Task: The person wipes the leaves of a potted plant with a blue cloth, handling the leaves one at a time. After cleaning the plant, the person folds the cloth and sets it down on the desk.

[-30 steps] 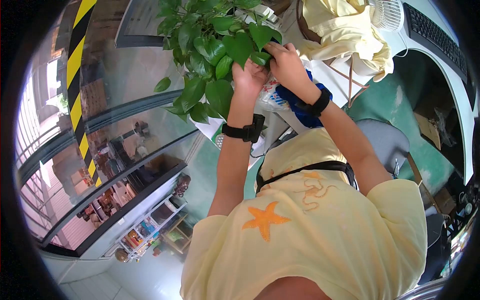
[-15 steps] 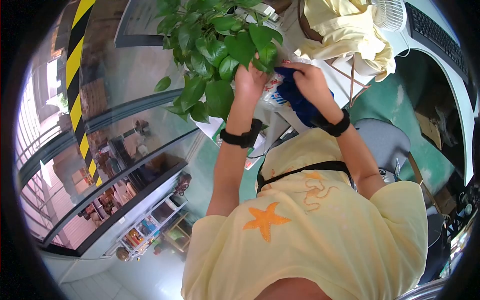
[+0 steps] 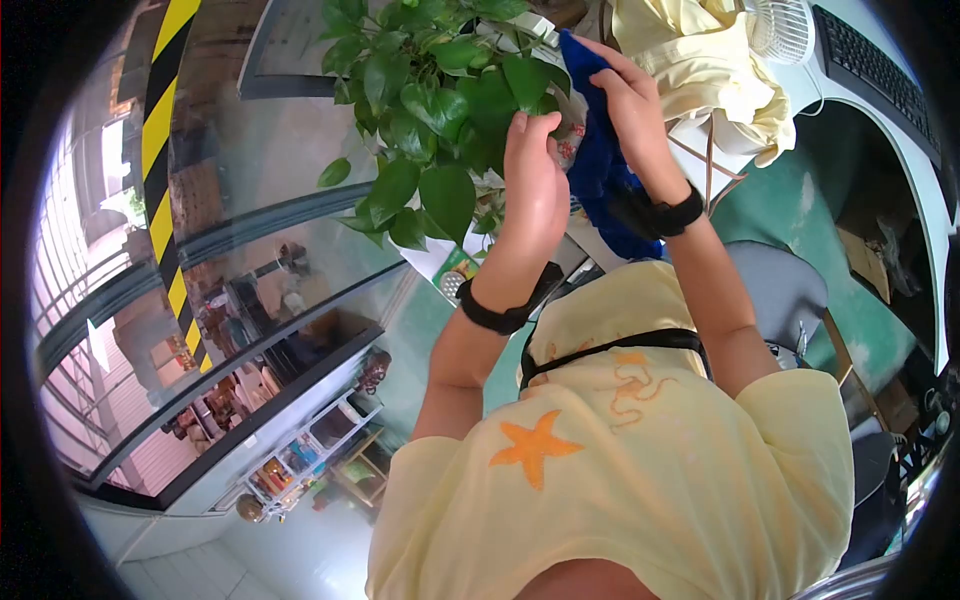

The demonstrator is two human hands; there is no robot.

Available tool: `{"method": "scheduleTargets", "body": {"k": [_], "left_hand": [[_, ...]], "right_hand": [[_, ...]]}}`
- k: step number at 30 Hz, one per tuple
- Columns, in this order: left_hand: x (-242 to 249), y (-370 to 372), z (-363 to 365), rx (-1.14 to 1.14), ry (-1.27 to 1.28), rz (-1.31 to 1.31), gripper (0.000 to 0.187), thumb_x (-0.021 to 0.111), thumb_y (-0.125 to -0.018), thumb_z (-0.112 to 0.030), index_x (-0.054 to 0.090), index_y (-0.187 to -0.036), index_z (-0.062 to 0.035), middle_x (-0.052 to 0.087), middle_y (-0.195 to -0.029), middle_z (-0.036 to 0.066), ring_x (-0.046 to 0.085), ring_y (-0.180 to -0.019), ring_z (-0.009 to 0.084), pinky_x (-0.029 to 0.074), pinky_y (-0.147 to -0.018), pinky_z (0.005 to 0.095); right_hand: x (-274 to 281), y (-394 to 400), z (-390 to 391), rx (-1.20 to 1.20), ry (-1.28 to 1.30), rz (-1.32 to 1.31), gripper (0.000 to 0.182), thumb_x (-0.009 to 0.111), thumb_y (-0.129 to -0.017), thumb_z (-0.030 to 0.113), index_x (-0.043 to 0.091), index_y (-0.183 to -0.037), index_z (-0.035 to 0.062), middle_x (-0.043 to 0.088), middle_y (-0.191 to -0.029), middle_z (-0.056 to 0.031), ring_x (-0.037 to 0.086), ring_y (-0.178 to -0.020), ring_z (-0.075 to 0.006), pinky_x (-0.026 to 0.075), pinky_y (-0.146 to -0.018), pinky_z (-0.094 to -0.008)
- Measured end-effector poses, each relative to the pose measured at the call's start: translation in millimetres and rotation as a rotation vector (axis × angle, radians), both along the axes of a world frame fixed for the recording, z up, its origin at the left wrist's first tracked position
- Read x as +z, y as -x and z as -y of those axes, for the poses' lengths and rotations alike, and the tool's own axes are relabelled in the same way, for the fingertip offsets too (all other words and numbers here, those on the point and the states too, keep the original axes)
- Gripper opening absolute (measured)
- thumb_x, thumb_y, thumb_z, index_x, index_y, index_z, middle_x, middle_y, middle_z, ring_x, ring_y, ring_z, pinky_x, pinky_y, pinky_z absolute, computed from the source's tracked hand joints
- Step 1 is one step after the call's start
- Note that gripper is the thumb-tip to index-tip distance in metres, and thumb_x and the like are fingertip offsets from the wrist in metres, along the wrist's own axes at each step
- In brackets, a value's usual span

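Observation:
My left hand (image 3: 537,185) is at the lower right of a leafy green potted plant, its fingertips closed at the edge of a broad leaf (image 3: 488,112). A bunched dark blue cloth (image 3: 598,150) hangs from my right hand (image 3: 632,112), whose fingers are wrapped round its upper part. The cloth drapes down toward my right wrist, beside the plant and apart from my left hand. A patterned red and white item (image 3: 571,140) shows partly between my hands. Each wrist wears a black band.
Pale yellow fabric (image 3: 690,60) lies on the white desk at the upper right, near a white fan (image 3: 782,32) and a black keyboard (image 3: 870,75). A grey chair (image 3: 775,290) stands at my right. Glass panels with a yellow-black striped strip (image 3: 165,150) are on the left.
My right hand has lifted the blue cloth up and away from my left hand. My left hand has come out from behind the leaves, turned and moved slightly right.

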State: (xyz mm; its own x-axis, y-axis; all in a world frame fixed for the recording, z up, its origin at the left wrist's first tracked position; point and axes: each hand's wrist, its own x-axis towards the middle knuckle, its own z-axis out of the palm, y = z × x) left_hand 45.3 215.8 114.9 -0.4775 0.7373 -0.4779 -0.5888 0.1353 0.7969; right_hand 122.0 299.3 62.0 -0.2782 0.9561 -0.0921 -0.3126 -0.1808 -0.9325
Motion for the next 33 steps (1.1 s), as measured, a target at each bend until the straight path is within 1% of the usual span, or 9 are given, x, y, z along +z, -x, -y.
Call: {"method": "scheduleTargets", "body": {"k": [1,3,7,11,14,20,23,26,33], "left_hand": [[-4.4,2.1,-5.4,-0.010,0.036,0.034,0.037,0.058,-0.079,-0.014,0.045,-0.111,0.0004,0.044,-0.121,0.008,0.036,-0.118,0.0195,0.019,-0.104,0.0291],[-14.2,4.8,-11.4,0.025,0.010,0.088,0.038,0.056,-0.080,-0.012,0.042,-0.113,-0.0014,0.045,-0.112,0.007,0.040,-0.108,0.0156,0.027,-0.096,0.0282],[-18.5,3.0,-23.1,0.222,-0.003,0.042,0.037,0.056,-0.078,-0.012,0.041,-0.111,-0.0038,0.047,-0.105,0.004,0.043,-0.100,0.0119,0.031,-0.092,0.0279],[-37.4,16.8,-31.7,0.180,-0.099,0.107,0.038,0.057,-0.077,-0.012,0.042,-0.111,-0.0019,0.048,-0.103,0.004,0.046,-0.097,0.0136,0.032,-0.092,0.0284],[-45.1,28.6,-34.2,0.117,-0.065,0.055,0.012,0.058,-0.079,-0.014,0.052,-0.087,-0.0072,0.056,-0.089,0.002,0.050,-0.087,0.0151,0.035,-0.088,0.0281],[-57.1,41.7,-38.0,0.006,0.039,0.192,0.021,0.053,-0.084,-0.020,0.052,-0.098,-0.0051,0.057,-0.096,0.006,0.054,-0.091,0.0195,0.041,-0.085,0.0338],[-52.2,34.2,-37.9,0.129,0.115,0.155,0.024,0.046,-0.089,-0.020,0.051,-0.105,-0.0038,0.057,-0.102,0.008,0.055,-0.095,0.0217,0.043,-0.085,0.0368],[-65.4,38.0,-30.7,0.093,-0.024,0.180,0.022,0.043,-0.090,-0.015,0.051,-0.105,-0.0010,0.056,-0.098,0.008,0.055,-0.092,0.0183,0.044,-0.081,0.0328],[-51.7,32.7,-28.7,0.052,-0.034,0.079,0.030,0.037,-0.091,-0.010,0.044,-0.119,-0.0013,0.053,-0.113,0.011,0.053,-0.101,0.0202,0.043,-0.087,0.0354]], "right_hand": [[-1.5,3.9,-4.3,0.022,-0.064,0.053,0.039,0.041,-0.077,0.001,0.058,-0.112,-0.0008,0.061,-0.105,-0.0094,0.055,-0.093,-0.0128,0.041,-0.085,-0.0230],[-6.7,13.8,-9.9,0.068,-0.189,0.161,0.038,0.040,-0.078,0.001,0.058,-0.111,-0.0011,0.061,-0.106,-0.0103,0.055,-0.094,-0.0131,0.041,-0.086,-0.0241],[-21.3,36.1,-22.3,0.045,-0.506,0.390,0.035,0.044,-0.075,0.005,0.062,-0.105,0.0053,0.063,-0.093,-0.0191,0.063,-0.083,-0.0265,0.047,-0.078,-0.0303],[-25.7,44.4,-25.2,0.172,-0.469,0.545,0.033,0.045,-0.075,0.007,0.063,-0.103,0.0039,0.064,-0.088,-0.0196,0.063,-0.079,-0.0308,0.048,-0.075,-0.0325],[-22.7,38.9,-22.3,0.243,-0.363,0.506,0.032,0.045,-0.074,0.008,0.064,-0.100,0.0023,0.063,-0.086,-0.0203,0.063,-0.077,-0.0319,0.048,-0.074,-0.0334],[-22.5,28.1,1.9,0.165,-0.359,0.453,0.029,0.045,-0.074,0.007,0.065,-0.095,0.0015,0.064,-0.088,-0.0191,0.061,-0.078,-0.0341,0.047,-0.077,-0.0345],[-17.1,19.1,6.9,0.206,-0.411,0.512,0.028,0.046,-0.074,0.006,0.066,-0.094,0.0032,0.064,-0.090,-0.0165,0.058,-0.081,-0.0320,0.044,-0.081,-0.0340],[-20.9,17.8,8.2,0.162,-0.445,0.518,0.029,0.046,-0.075,0.005,0.066,-0.096,0.0054,0.064,-0.097,-0.0144,0.055,-0.084,-0.0298,0.042,-0.083,-0.0340],[-32.0,35.5,-1.1,0.148,-0.526,0.520,0.037,0.044,-0.076,0.004,0.061,-0.108,0.0070,0.060,-0.110,-0.0137,0.055,-0.093,-0.0297,0.039,-0.087,-0.0323]]}}
